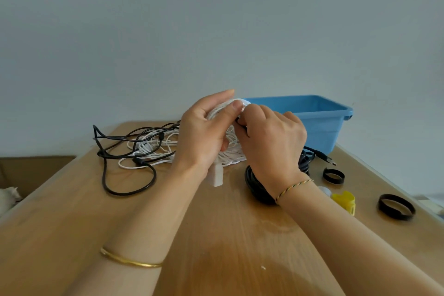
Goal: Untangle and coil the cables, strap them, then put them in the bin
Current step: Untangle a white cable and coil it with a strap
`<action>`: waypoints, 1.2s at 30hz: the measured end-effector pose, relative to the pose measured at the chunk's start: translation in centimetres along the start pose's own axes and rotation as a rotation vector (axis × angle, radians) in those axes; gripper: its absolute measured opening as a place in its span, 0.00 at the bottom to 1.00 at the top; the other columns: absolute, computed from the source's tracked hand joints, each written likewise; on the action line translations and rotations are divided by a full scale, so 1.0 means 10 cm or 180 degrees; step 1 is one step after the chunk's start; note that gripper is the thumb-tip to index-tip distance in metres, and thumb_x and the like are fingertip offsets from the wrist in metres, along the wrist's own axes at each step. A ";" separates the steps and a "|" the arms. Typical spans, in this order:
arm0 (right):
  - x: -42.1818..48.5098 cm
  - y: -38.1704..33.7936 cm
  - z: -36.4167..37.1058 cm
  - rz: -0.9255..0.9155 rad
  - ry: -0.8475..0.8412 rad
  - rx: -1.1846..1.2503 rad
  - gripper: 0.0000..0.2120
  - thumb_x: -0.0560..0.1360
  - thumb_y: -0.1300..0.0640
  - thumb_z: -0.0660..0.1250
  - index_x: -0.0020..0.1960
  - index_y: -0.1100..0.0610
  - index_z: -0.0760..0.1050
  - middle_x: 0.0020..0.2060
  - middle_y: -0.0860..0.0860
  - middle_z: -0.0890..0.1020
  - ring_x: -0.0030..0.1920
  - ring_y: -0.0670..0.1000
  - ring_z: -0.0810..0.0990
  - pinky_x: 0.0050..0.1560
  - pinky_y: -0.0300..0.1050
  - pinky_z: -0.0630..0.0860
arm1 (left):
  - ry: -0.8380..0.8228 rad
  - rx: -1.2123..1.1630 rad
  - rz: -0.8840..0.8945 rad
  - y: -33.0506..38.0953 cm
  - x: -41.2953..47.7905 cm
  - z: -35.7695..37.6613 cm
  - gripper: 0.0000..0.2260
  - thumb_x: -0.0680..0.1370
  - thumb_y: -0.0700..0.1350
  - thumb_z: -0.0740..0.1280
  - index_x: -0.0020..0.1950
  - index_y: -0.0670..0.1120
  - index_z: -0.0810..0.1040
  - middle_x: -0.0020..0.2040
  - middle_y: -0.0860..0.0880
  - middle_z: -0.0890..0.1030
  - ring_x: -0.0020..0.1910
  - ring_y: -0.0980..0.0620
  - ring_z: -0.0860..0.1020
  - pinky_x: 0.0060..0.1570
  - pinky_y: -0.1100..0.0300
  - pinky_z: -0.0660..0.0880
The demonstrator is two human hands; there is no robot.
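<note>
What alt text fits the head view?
Two hands hold a white coil above a wooden table: the left hand grips it, the right hand pinches what looks like a black strap at its rim. A tangle of black and white cables lies at left, a black coil and two strap rings at right, a blue bin behind.

**Both Hands Met at Centre**

Both bare forearms reached forward from the lower edge of the view and converged. The left hand [204, 132] stood upright with its back toward the camera, fingers curled round the white cable coil [231, 151] and thumb laid along its top edge. The right hand [271, 142], knuckles up, had its fingers tightly curled, the fingertips pinching the coil's upper rim just beside the left thumb.
</note>
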State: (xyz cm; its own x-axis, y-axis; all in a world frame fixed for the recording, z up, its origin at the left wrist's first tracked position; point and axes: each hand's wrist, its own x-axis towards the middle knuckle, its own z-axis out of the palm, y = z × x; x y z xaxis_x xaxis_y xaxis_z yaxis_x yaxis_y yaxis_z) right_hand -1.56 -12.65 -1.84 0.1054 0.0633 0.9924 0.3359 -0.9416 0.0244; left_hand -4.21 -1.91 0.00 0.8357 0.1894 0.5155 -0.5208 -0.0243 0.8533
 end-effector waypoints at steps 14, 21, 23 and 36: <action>0.02 -0.03 -0.01 -0.0100 0.0236 0.0251 0.13 0.68 0.67 0.66 0.31 0.55 0.65 0.21 0.49 0.64 0.23 0.50 0.58 0.27 0.42 0.59 | -0.0057 -0.0134 -0.0272 -0.02 0.03 -0.03 0.20 0.74 0.47 0.72 0.64 0.49 0.71 0.37 0.52 0.73 0.22 0.58 0.68 0.23 0.63 0.66; 0.08 0.00 -0.05 0.0138 -0.0252 0.0418 0.13 0.66 0.57 0.69 0.51 0.57 0.79 0.24 0.47 0.76 0.22 0.51 0.72 0.28 0.39 0.65 | -0.0105 -0.0084 -0.0095 0.03 0.00 -0.03 0.10 0.75 0.44 0.72 0.53 0.47 0.74 0.44 0.49 0.80 0.22 0.59 0.70 0.22 0.63 0.66; 0.08 0.01 -0.05 0.0150 -0.0297 0.0372 0.06 0.66 0.58 0.69 0.43 0.56 0.80 0.24 0.48 0.77 0.22 0.53 0.73 0.26 0.40 0.67 | -0.0149 -0.0003 -0.0014 0.04 -0.02 -0.02 0.07 0.74 0.42 0.72 0.48 0.47 0.76 0.41 0.50 0.80 0.22 0.59 0.70 0.22 0.63 0.66; 0.10 0.08 -0.04 0.0407 -0.0252 0.0038 0.06 0.56 0.65 0.65 0.32 0.57 0.71 0.16 0.47 0.65 0.19 0.51 0.58 0.30 0.39 0.58 | -0.0316 0.0358 0.0054 0.06 -0.09 0.05 0.09 0.73 0.45 0.73 0.50 0.46 0.77 0.42 0.53 0.80 0.22 0.61 0.72 0.24 0.67 0.67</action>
State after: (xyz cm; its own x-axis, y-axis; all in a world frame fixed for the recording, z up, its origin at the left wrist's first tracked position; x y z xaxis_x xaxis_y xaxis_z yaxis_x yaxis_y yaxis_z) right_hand -1.56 -13.46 -0.75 0.2212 -0.0307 0.9747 0.3260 -0.9397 -0.1036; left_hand -5.18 -2.58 0.04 0.8429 0.0903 0.5305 -0.5170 -0.1376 0.8448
